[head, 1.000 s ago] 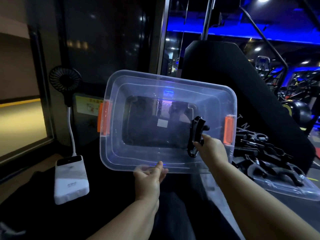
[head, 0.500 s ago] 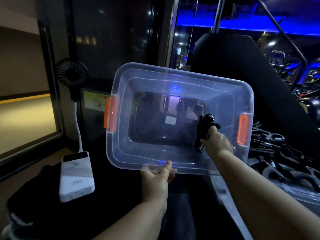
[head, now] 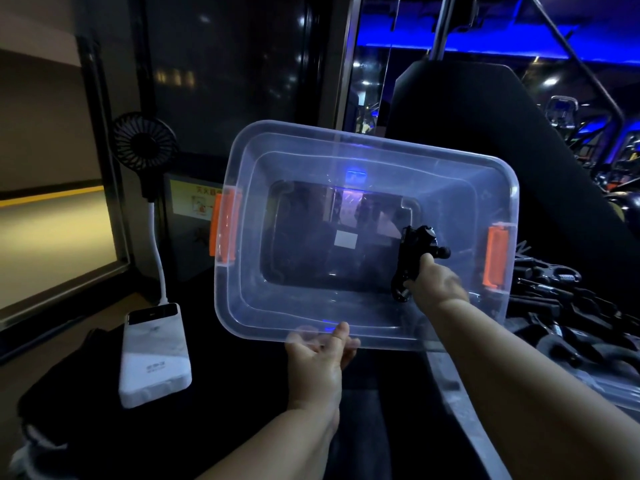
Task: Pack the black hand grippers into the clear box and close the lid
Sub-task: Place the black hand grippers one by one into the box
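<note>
Inside the mouth of the clear box (head: pixel 363 147), toward its right end: one black hand gripper (head: pixel 412 258), fingers of the right hand (head: pixel 436 289) curled round it. At the box's near rim: left hand (head: pixel 320 358), thumb over the edge, holding the box tilted, open side toward the wearer. Right of the box: remaining grippers (head: pixel 561 306), heaped. Left of the box: white power bank (head: pixel 154 355). Step in hand, by appearance: loading a first piece. Next move calls for release onto the box floor, then a reach to the heap.
</note>
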